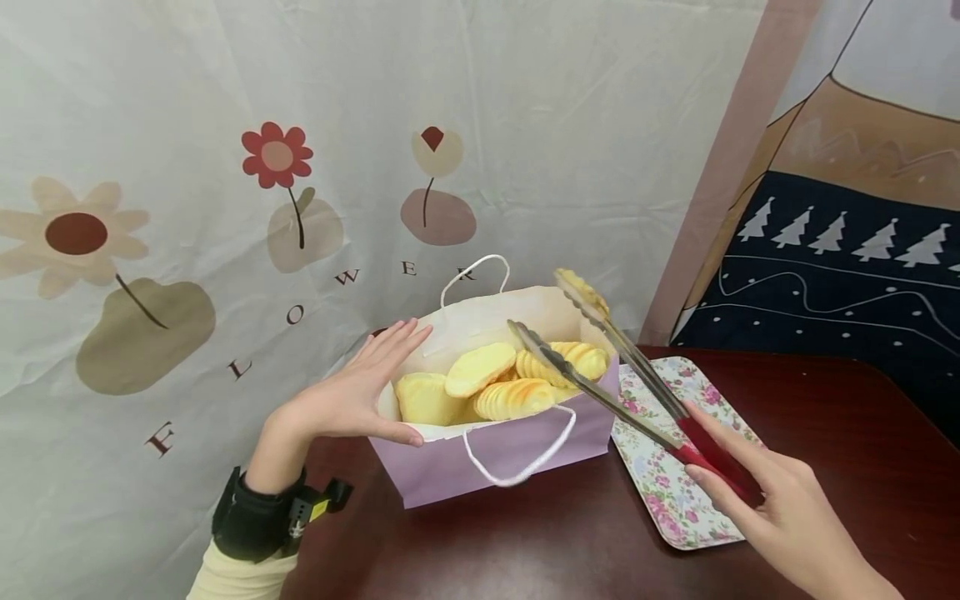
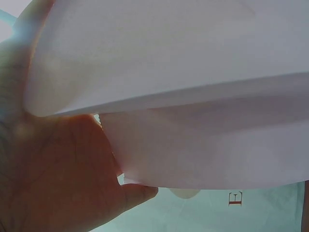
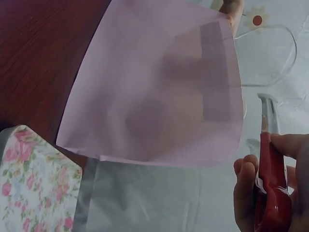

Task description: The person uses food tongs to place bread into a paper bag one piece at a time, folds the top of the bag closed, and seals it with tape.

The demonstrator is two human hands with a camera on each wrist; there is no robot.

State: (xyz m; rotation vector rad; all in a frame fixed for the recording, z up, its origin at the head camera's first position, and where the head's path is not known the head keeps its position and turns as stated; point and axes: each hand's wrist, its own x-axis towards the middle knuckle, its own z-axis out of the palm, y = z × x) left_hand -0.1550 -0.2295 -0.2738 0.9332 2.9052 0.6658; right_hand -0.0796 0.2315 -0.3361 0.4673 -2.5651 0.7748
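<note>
A lilac paper bag (image 1: 495,462) with white rope handles stands with its top open. Inside lie several yellow bread pieces, among them a smooth oval slice (image 1: 480,369) and a ridged roll (image 1: 515,399). My left hand (image 1: 352,396) rests against the bag's left end, fingers straight toward the far rim, thumb along the near rim. In my right hand (image 1: 795,508) I grip metal tongs (image 1: 637,358) by their red handles (image 3: 275,188). The tongs' arms are spread over the right part of the bag; yellow shows at the far arm's tip.
A floral tray (image 1: 675,517) lies on the dark red wooden table (image 1: 840,417), right of the bag and partly under the tongs. Behind stands a pale cloth backdrop (image 1: 570,125) with printed flowers, and a dark tree-patterned cloth (image 1: 825,275) at the right.
</note>
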